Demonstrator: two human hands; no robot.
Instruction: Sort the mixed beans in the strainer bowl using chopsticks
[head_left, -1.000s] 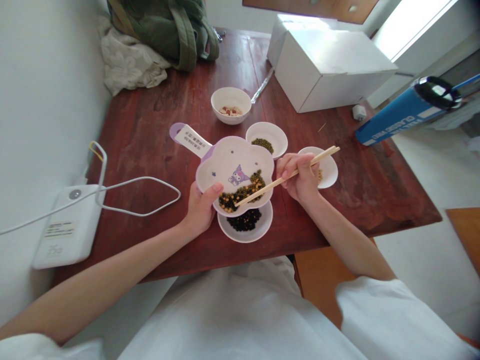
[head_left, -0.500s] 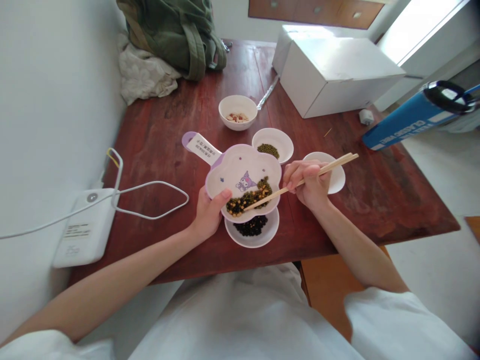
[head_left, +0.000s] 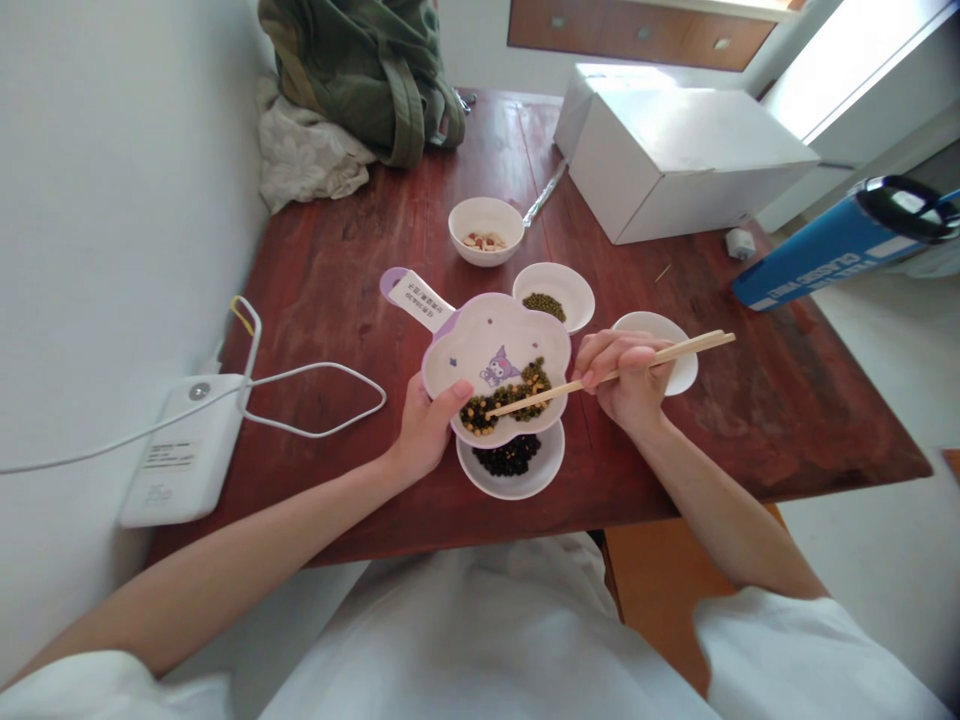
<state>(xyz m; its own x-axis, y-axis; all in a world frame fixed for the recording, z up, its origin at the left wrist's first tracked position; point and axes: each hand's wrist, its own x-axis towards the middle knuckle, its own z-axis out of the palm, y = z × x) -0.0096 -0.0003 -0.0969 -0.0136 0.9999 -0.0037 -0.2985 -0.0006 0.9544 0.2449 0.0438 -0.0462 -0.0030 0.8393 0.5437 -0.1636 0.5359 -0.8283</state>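
Observation:
My left hand [head_left: 431,425] is closed on the near left edge of a white and purple flower-shaped bowl [head_left: 517,325], thumb over the rim. The bowl has a labelled handle and tilts toward me. Mixed green, yellow and black beans [head_left: 531,392] lie along its low side. In my right hand [head_left: 626,378] is a pair of wooden chopsticks [head_left: 694,345], their tips among those beans. Partly beneath the tilted bowl stands a white bowl [head_left: 553,470] of black beans [head_left: 508,457]. Green beans [head_left: 544,305] sit in a white bowl [head_left: 576,293] just behind.
Another white bowl [head_left: 684,375] stands behind my right hand, its inside partly hidden. Farther back is a bowl [head_left: 486,212] of nuts. A white box [head_left: 690,150], blue bottle [head_left: 832,245], green bag [head_left: 352,75] and corded power bank [head_left: 184,460] surround the work area.
The whole view has shifted slightly. Relative to the flower-shaped bowl, the chopstick tips have moved a little left through the beans. Both hands keep their holds.

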